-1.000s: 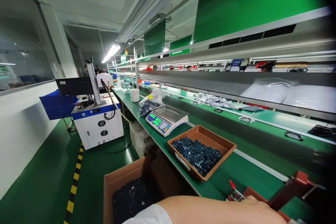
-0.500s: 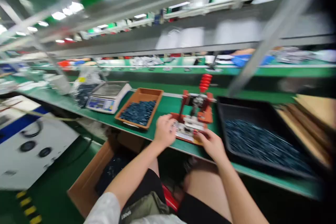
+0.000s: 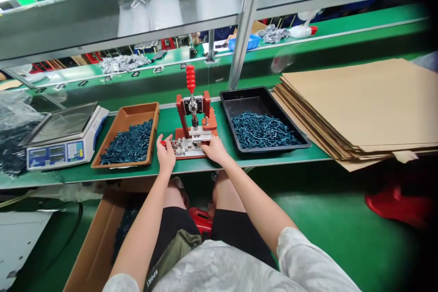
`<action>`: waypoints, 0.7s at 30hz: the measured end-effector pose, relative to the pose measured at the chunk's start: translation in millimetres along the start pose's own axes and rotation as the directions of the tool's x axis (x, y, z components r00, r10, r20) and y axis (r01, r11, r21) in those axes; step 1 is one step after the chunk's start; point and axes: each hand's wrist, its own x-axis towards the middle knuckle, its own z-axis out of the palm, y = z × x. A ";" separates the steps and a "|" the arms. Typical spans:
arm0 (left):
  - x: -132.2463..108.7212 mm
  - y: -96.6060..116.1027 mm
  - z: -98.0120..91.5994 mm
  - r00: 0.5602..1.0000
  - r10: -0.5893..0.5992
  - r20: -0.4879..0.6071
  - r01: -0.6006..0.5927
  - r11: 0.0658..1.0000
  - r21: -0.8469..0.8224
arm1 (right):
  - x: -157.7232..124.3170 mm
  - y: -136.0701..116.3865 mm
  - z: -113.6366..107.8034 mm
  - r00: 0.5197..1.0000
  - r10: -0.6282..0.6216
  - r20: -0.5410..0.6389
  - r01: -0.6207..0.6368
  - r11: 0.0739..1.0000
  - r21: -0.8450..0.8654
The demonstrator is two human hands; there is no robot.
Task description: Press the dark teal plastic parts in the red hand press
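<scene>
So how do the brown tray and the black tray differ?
The brown tray looks smaller than the black tray. The brown tray stands left of the red-handled press, the black tray right of it. Both hold small dark blue-green pieces.

The right hand (image 3: pixel 215 149) hides whatever its fingertips meet on the lever press (image 3: pixel 193 107); the scale's display (image 3: pixel 51 154) is too small to read from here; the plastic bag (image 3: pixel 13 112) and cardboard sheets (image 3: pixel 362 105) run out of sight left and right; a red object (image 3: pixel 397 205), perhaps a stool, blurs into shadow.
</scene>
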 end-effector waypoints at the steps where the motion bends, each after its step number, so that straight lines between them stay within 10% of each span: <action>1: -1.0 -1.0 0.1 1.000 0.002 0.009 -0.002 1.000 0.013 | 0.5 -0.2 0.2 1.000 0.008 -0.003 -0.008 1.000 0.000; 21: -5.0 10.5 -2.7 1.000 0.026 0.008 -0.026 1.000 0.014 | -1.6 2.6 -1.2 0.999 -0.033 -0.006 0.033 0.999 0.012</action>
